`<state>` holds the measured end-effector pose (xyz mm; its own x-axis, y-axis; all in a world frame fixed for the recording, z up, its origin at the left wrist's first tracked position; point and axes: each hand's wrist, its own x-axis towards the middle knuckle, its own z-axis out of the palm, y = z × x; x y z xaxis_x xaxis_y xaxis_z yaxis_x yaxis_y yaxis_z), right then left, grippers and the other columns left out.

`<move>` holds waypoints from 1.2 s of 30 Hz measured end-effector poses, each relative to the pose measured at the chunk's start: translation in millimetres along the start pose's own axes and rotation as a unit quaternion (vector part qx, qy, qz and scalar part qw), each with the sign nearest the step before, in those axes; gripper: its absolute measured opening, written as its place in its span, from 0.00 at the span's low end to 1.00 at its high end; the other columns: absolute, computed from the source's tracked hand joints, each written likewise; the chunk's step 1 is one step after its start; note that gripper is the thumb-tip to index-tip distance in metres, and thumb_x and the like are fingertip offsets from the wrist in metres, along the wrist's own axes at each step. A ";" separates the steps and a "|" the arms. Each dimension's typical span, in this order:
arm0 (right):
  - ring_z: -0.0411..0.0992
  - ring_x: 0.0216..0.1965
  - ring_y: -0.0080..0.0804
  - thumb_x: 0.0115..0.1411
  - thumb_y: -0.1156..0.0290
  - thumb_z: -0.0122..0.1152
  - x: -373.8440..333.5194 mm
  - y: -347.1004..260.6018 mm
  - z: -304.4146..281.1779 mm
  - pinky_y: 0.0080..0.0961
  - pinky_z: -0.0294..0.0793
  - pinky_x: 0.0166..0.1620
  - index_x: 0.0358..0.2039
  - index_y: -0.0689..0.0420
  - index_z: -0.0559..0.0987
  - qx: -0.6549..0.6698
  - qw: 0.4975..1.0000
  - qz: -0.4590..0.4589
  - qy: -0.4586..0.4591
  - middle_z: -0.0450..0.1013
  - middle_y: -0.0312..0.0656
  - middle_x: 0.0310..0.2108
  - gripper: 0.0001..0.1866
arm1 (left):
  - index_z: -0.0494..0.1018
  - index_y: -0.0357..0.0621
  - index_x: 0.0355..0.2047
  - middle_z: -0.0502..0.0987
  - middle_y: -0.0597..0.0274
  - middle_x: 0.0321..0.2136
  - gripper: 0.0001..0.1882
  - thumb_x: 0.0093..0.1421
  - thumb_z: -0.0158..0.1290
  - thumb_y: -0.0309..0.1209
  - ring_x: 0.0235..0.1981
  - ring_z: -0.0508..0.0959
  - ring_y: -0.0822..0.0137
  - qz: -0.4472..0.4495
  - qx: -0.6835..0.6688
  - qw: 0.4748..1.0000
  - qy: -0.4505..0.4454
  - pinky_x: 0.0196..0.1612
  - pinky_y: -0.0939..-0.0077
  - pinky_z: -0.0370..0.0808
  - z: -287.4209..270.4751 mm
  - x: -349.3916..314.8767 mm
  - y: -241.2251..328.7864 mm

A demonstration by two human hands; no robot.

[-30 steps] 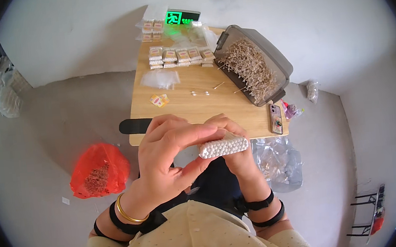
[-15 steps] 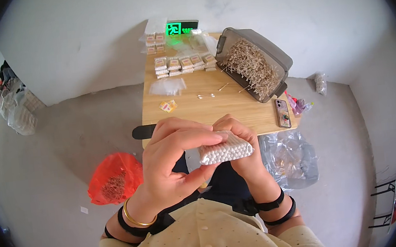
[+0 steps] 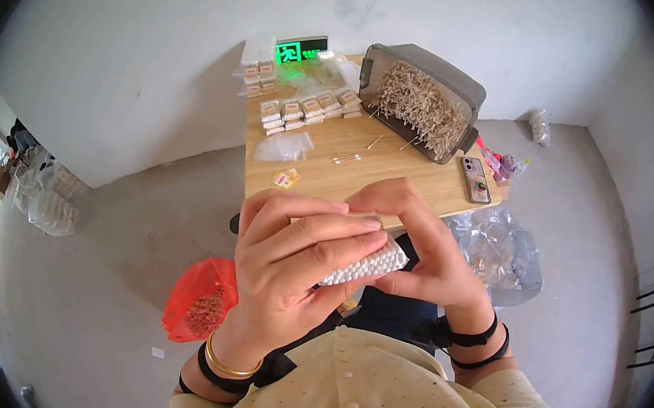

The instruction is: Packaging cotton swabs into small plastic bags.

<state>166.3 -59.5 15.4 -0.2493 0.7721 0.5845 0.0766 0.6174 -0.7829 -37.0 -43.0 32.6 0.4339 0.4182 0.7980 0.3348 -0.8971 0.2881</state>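
Note:
A flat pack of cotton swabs (image 3: 368,266), white tips facing me, is held in front of my chest. My left hand (image 3: 292,254) grips it, fingers laid across the top and thumb underneath. Around the pack's right end curves my right hand (image 3: 434,249); its thumb meets the lower edge, and its bent forefinger reaches the far side near the left fingertips. Part of the pack is hidden under the fingers. On the wooden table (image 3: 396,185) beyond lie a few loose swabs (image 3: 346,158), a yellow-and-white card (image 3: 287,178) and clear plastic bags (image 3: 284,147).
Stacked swab packs (image 3: 310,109) stand at the back of the table, near a lit green exit sign (image 3: 289,53). A tilted grey bin (image 3: 467,90) holds many swabs. A phone (image 3: 476,180) lies at the right edge. Below stand a red bag (image 3: 178,297) and a clear-bag-lined container (image 3: 524,291).
My left fingers have slid further over the top of the pack. The right hand has opened wider around its right end, thumb now showing below. The view has shifted slightly.

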 end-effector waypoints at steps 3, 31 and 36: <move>0.72 0.48 0.43 0.50 0.74 0.70 -8.7 1.1 -8.2 0.35 0.71 0.53 0.44 0.58 0.83 -0.079 0.996 0.005 -0.036 0.76 0.45 0.46 0.18 | 0.85 0.49 0.40 0.83 0.69 0.37 0.18 0.48 0.73 0.36 0.40 0.77 0.63 -0.023 -0.036 0.999 0.000 0.44 0.70 0.73 2.1 0.9 2.8; 0.74 0.39 0.37 0.49 0.71 0.75 -15.4 -7.0 -28.9 0.31 0.71 0.45 0.39 0.54 0.86 -0.148 0.977 -0.142 0.053 0.79 0.36 0.37 0.15 | 0.84 0.47 0.35 0.82 0.67 0.32 0.15 0.50 0.72 0.37 0.32 0.79 0.70 -0.036 -0.038 0.998 -0.023 0.40 0.69 0.61 2.4 7.2 10.6; 0.74 0.39 0.37 0.50 0.71 0.75 -16.3 -2.6 -30.1 0.31 0.70 0.45 0.39 0.55 0.86 -0.128 0.981 -0.133 0.055 0.79 0.37 0.36 0.14 | 0.84 0.45 0.36 0.81 0.66 0.33 0.15 0.50 0.72 0.36 0.33 0.79 0.68 -0.034 -0.062 0.997 -0.038 0.41 0.70 0.64 5.5 8.6 6.9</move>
<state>199.2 -69.2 14.3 -0.1897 0.5817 0.7910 0.2672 0.8058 -0.5285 -26.4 -44.8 38.5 0.4781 0.4831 0.7335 0.2606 -0.8755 0.4068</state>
